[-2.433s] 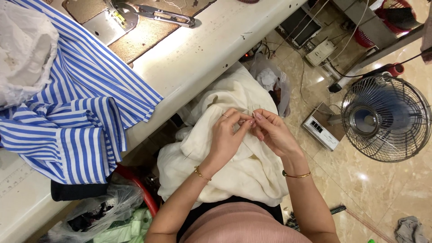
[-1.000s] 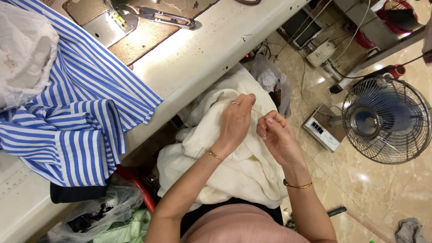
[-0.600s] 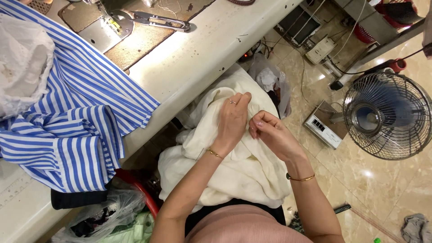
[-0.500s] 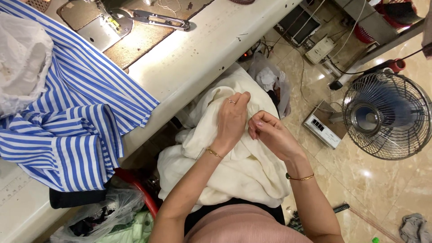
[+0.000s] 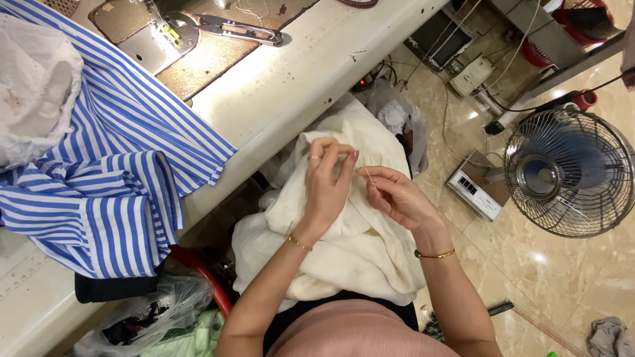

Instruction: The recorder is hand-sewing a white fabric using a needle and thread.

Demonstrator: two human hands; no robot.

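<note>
Needle (image 5: 370,177) now pinched clear in my right hand (image 5: 397,198); my left hand (image 5: 325,188) has shifted, gripping soft cream cloth (image 5: 357,251).

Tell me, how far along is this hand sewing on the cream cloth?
Done: nothing finished shows, since the stitches are too small to see. In hand: the left hand pinches a fold of the cream cloth on the lap, while the right hand holds a thin needle just above it. Left: hard to judge; the snips lie unused on the table.
</note>
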